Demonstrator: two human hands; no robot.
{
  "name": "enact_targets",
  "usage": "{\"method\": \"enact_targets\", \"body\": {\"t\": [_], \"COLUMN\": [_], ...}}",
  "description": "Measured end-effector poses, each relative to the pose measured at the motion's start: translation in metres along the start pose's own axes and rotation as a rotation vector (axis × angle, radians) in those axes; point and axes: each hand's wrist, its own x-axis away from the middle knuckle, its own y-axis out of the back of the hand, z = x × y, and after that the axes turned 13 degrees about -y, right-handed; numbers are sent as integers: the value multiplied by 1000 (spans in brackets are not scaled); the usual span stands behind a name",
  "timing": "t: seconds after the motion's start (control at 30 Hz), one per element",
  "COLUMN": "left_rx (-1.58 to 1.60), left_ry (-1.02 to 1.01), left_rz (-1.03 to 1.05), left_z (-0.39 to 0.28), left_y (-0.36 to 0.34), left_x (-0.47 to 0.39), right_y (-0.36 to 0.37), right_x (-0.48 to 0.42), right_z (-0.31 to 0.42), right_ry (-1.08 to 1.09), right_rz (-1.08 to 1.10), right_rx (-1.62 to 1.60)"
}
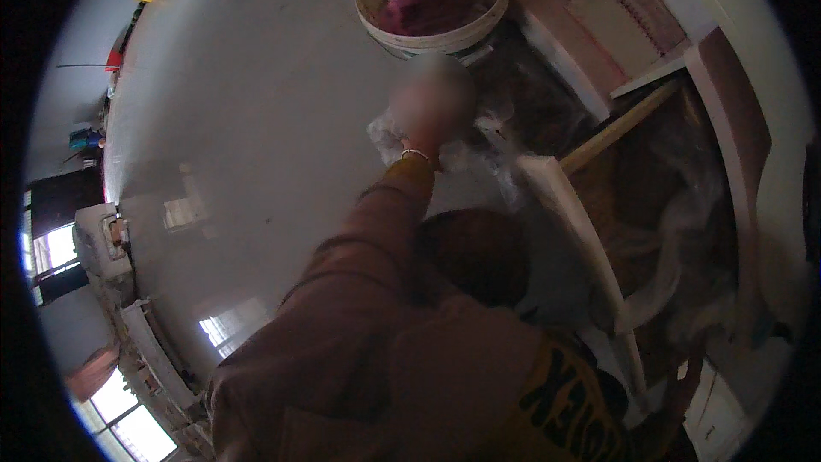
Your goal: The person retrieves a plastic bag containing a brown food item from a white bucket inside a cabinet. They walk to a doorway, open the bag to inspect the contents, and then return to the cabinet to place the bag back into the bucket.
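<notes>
My left arm reaches forward in a dusty-pink sleeve with a mustard cuff and a pale bangle at the wrist. My left hand (431,106) is blurred, so its fingers cannot be made out. Crumpled clear plastic film (383,136) shows on both sides of it; whether the hand grips the film is unclear. Just beyond the hand stands a white plastic bucket (442,43) with a stained inside and a magenta cloth (420,9) in it. My right hand is out of view.
A pale curved bar (571,218) and a wooden strip (619,125) lie to the right, near more clear film (686,224). Beyond is a pinkish panel (577,45). A dark rounded shape (478,256) sits below my forearm. Smooth grey floor (256,109) spreads left.
</notes>
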Motion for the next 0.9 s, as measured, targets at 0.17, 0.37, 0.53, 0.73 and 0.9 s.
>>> {"method": "enact_targets", "body": {"t": [0.17, 0.37, 0.53, 0.73, 0.9], "left_rx": [-28, 287, 906, 1932, 1788], "left_ry": [24, 25, 58, -259, -419], "left_rz": [-137, -536, -760, -714, -826], "left_z": [11, 71, 99, 118, 92], "left_y": [-3, -6, 39, 97, 167], "left_x": [-34, -43, -1, 57, 90], "right_y": [-6, -23, -29, -35, -37], "right_x": [5, -10, -25, -27, -24], "right_z": [-14, -14, -41, -40, -40], "right_ry": [-73, -7, 88, 126, 165], "right_rz": [28, -115, -107, -129, -165], "right_rx": [87, 35, 56, 17, -16]}}
